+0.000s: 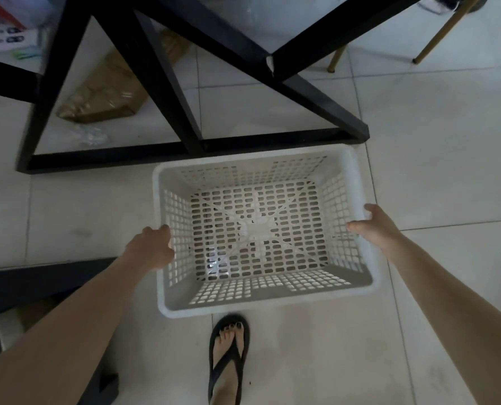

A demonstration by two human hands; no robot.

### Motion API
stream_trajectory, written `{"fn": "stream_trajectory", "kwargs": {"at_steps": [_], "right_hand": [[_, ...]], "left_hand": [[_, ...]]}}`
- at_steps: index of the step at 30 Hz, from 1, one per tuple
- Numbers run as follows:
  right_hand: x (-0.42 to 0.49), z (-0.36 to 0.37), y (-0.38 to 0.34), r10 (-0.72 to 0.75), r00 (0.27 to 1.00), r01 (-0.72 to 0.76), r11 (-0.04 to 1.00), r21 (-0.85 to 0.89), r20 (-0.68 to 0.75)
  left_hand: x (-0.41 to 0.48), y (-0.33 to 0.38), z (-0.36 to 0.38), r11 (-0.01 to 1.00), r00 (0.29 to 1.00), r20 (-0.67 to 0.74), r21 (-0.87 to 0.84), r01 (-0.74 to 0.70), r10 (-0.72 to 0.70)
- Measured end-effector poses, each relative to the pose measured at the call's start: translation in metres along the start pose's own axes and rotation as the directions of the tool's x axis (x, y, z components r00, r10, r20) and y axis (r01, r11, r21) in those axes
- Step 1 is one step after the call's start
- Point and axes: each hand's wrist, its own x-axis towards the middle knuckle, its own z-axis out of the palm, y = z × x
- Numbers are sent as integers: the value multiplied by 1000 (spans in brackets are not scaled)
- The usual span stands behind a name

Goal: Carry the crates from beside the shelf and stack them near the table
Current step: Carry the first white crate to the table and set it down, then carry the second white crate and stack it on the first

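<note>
A white perforated plastic crate (pixel 261 299) sits below me over the tiled floor, its open top facing up and nothing inside it. My left hand (pixel 151 248) grips its left rim, fingers curled over the edge. On the opposite side my right hand (pixel 372 226) holds the right rim. The crate's far edge lies just in front of the black table frame (pixel 167 83). Whether the crate rests on the floor or hangs slightly above it I cannot tell.
The table's crossed black legs and base bar (pixel 185 152) span the upper view. Under the table lie a brown paper bag (pixel 112 86) and clear plastic wrap (pixel 85 135). A chair's gold legs (pixel 436 39) stand top right. My foot in a black sandal (pixel 229 358) is near the crate.
</note>
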Motion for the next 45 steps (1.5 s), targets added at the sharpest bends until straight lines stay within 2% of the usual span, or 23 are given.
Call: {"fn": "stream_trajectory", "kwargs": {"at_steps": [3, 7, 13, 20, 26, 31, 35, 40, 45], "right_hand": [[-36, -6, -5, -63, 998, 65, 994, -87, 27], [-110, -16, -8, -193, 971, 221, 950, -221, 138], [-269, -42, 5, -370, 877, 466, 812, -352, 308], [-468, -34, 19, -492, 726, 688, 529, -498, 480], [-618, 29, 33, -526, 592, 805, 347, -481, 611], [-741, 89, 70, -553, 486, 873, 282, -397, 677], [-814, 139, 118, -550, 472, 881, 253, -401, 689], [-890, 201, 192, -527, 488, 866, 196, -459, 696], [-940, 247, 248, -517, 499, 852, 149, -501, 696]], "left_hand": [[-33, 7, -7, 999, 998, -51, 32, -21, 22], [-106, 15, -8, 999, 995, -96, 24, -21, 23], [-274, 2, 13, 997, 993, -116, -70, -29, 20], [-484, -77, 32, 976, 979, -174, -206, 70, -107], [-637, -164, 82, 950, 962, -205, -288, 117, -180], [-744, -236, 163, 903, 928, -207, -371, 218, -309], [-817, -291, 238, 870, 912, -171, -405, 280, -373], [-903, -356, 333, 846, 882, -179, -416, 333, -435], [-948, -412, 403, 840, 875, -187, -426, 337, -446]]}}
